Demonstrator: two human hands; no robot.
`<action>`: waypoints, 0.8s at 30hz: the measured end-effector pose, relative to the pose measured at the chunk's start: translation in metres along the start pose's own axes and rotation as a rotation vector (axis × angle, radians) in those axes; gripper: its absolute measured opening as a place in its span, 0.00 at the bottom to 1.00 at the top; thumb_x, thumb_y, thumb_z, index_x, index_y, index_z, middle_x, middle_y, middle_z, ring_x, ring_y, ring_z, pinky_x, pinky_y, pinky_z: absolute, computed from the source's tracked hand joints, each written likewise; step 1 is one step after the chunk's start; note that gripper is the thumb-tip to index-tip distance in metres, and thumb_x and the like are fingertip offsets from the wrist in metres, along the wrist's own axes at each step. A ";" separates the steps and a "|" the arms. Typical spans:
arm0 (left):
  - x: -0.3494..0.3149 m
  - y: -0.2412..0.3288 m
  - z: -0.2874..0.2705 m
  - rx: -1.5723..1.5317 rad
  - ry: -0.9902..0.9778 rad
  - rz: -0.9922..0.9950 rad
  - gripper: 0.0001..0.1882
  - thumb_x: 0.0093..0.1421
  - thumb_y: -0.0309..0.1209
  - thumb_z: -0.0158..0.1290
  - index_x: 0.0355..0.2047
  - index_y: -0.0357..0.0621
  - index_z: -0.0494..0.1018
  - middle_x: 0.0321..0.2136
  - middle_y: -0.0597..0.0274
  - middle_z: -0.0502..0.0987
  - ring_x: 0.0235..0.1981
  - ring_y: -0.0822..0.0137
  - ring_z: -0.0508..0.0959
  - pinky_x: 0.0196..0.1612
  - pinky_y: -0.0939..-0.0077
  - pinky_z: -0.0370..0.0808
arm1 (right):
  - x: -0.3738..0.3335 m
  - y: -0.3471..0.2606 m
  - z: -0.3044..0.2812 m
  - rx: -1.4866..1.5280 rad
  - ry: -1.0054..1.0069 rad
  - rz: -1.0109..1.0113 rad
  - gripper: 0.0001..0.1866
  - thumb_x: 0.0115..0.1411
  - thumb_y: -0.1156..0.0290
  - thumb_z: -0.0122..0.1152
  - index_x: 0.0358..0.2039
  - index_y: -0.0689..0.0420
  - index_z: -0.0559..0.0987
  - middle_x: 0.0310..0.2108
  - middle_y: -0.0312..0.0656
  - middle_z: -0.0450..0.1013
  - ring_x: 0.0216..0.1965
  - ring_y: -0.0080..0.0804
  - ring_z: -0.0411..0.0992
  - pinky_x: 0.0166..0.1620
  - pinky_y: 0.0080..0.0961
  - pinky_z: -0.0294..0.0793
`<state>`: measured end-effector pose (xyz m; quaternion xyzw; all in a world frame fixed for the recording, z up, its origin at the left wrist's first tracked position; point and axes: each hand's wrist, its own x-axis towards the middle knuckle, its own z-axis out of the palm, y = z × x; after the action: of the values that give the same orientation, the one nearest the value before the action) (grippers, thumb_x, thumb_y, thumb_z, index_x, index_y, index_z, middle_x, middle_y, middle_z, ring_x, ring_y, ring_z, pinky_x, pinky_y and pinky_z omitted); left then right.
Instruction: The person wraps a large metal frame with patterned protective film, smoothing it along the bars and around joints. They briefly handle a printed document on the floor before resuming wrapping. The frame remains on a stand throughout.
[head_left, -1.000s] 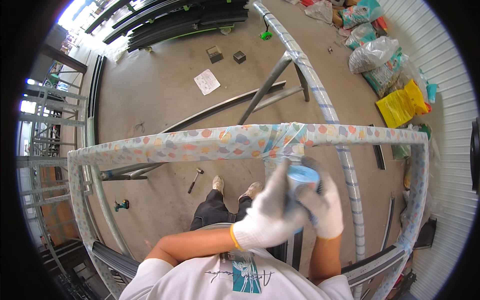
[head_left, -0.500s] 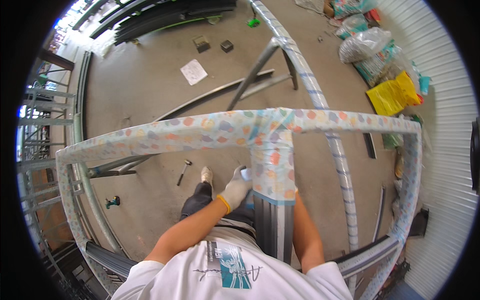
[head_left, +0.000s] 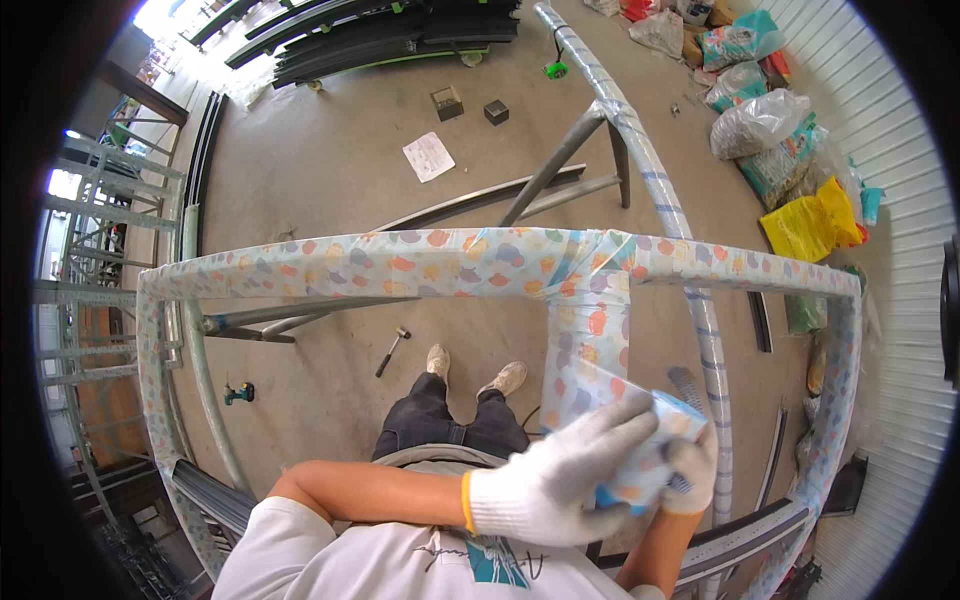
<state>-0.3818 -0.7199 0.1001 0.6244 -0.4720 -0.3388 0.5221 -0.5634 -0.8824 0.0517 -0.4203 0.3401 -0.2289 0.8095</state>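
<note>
A large metal frame lies before me, its long far bar point(head_left: 370, 262) wrapped in pale film with a coloured leaf-like print. From this bar the middle post point(head_left: 592, 335) runs toward me, covered in the same film. My right hand point(head_left: 692, 475), in a white glove, grips a roll of the printed film point(head_left: 640, 470) beside the post's near end. Across the roll's near side reaches my left hand point(head_left: 565, 470), gloved with a yellow cuff, its fingers stretched out and slightly blurred. A loose piece of film stretches between the post and the roll.
A hammer point(head_left: 392, 350) and a cordless drill point(head_left: 239, 394) lie on the floor at left. Filled bags point(head_left: 760, 125) line the wall on the right. Beyond the frame, a wrapped tube point(head_left: 650, 175) rests on a metal stand. Dark profiles point(head_left: 390, 45) are stacked far off.
Both hands have come from beside and behind the middle post to its near right side. The film roll, mostly hidden earlier, now shows in my right hand. My view has shifted slightly.
</note>
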 end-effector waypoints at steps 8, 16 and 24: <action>-0.029 -0.196 0.002 -0.497 0.051 -1.079 0.29 0.71 0.34 0.56 0.70 0.36 0.73 0.53 0.56 0.85 0.52 0.65 0.84 0.57 0.69 0.80 | 0.090 0.136 -0.131 0.061 -0.063 0.369 0.42 0.58 0.68 0.64 0.74 0.69 0.69 0.54 0.53 0.83 0.53 0.42 0.84 0.63 0.37 0.82; -0.057 -0.172 0.012 -0.715 -0.099 -1.122 0.28 0.71 0.30 0.61 0.69 0.37 0.72 0.56 0.53 0.84 0.53 0.62 0.85 0.58 0.63 0.83 | 0.064 0.191 -0.093 -0.106 -0.030 0.560 0.30 0.67 0.64 0.69 0.66 0.64 0.79 0.53 0.46 0.84 0.50 0.35 0.83 0.58 0.34 0.83; -0.053 -0.047 -0.054 -0.508 -0.279 -0.783 0.47 0.62 0.37 0.68 0.76 0.34 0.60 0.61 0.46 0.79 0.65 0.56 0.79 0.70 0.62 0.74 | -0.063 0.013 0.027 -0.686 0.257 0.007 0.23 0.66 0.67 0.72 0.57 0.66 0.81 0.46 0.46 0.81 0.46 0.30 0.78 0.52 0.30 0.79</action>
<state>-0.3388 -0.6513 0.0631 0.5565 -0.1695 -0.6947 0.4230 -0.5839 -0.8200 0.0745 -0.6340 0.4974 -0.1494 0.5730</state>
